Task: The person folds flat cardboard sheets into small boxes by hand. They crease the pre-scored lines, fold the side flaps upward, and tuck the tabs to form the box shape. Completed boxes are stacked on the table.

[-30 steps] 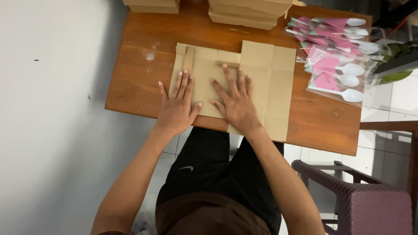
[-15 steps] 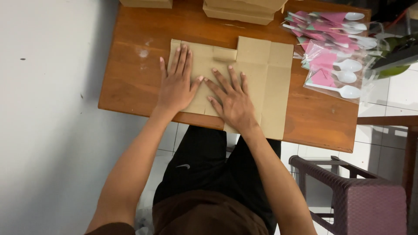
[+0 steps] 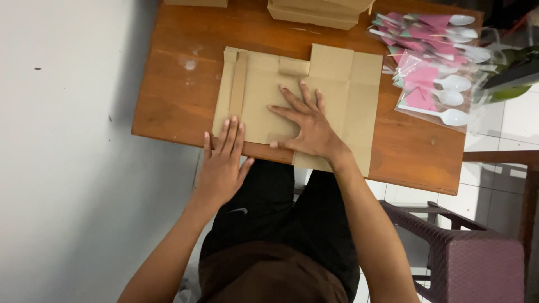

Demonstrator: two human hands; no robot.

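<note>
— How did that flat cardboard box blank look as though it would handle?

— Light and fairly stiff, I'd judge, a thin brown sheet with creases already scored into it, so it would bend along those lines and not elsewhere. Not fragile, though a panel could crumple if pressed off a crease. Its surface looked dry and matt, not slippery.

— Where did it lie?

— Flat on the wooden desk, toward the near edge, with its near flap hanging just over that edge above the person's lap. I'd take it by a free flap or an outer edge, or pin it with flat palms beside a fold.

— And the hands?

— Both were open, fingers spread, gripping nothing. The right hand pressed flat on the middle of the sheet. The left hand lay at the sheet's near left corner, fingertips on the cardboard, the palm past the desk's near edge.

— Anything else about?

— Packets of white plastic spoons with pink napkins at the far right corner, and folded brown boxes stacked along the far edge.
</note>
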